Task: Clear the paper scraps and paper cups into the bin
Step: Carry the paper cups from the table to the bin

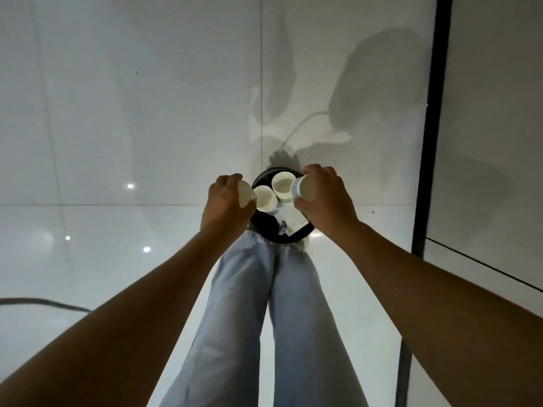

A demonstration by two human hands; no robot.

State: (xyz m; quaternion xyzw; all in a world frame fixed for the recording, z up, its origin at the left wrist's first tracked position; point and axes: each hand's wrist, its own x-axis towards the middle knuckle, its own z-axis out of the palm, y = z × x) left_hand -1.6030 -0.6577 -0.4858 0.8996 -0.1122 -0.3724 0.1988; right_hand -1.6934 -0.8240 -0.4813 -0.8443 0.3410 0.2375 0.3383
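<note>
A round black bin [264, 227] stands on the floor in front of my legs. Inside it lie two white paper cups [265, 198] [282, 185] with their mouths up, and a piece of paper [295, 223]. My left hand [226, 201] grips a white paper cup [245, 193] at the bin's left rim. My right hand [324, 198] grips another paper cup [304, 188] on its side over the bin's right rim, with its mouth facing me.
The floor is glossy white tile with a dark strip [430, 127] running along the right. A grey cable [44, 302] lies on the floor at the lower left. My legs in pale trousers [264, 318] stand just behind the bin.
</note>
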